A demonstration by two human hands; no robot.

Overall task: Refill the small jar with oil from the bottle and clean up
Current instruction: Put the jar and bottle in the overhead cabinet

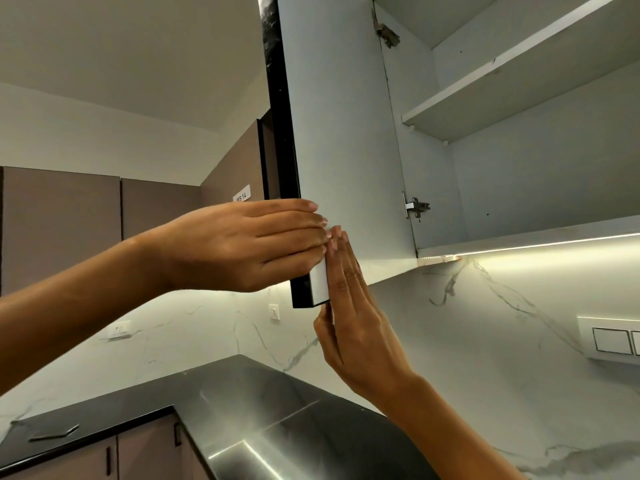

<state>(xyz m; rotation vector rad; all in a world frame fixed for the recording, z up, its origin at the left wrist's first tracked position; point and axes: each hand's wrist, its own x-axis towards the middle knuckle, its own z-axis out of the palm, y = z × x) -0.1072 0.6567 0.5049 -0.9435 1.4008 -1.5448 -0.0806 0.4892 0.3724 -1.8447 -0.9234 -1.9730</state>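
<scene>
Grey cabinet door (346, 133), open: my left hand (242, 244) and right hand (353, 327), both flat, sandwiched its lower corner, probably to steady its swing.

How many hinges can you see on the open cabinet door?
2. The upper hinge is high on the cabinet door, the lower hinge near its bottom. The frame cuts off the door's top, so another may be hidden.

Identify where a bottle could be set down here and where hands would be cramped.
The black countertop below the marble backsplash shows bare surface. The open cabinet's lower compartment, under the shelf, shows nothing inside, though its floor is hidden. Crowded: the door's lower corner, where left hand and right hand meet.
</scene>
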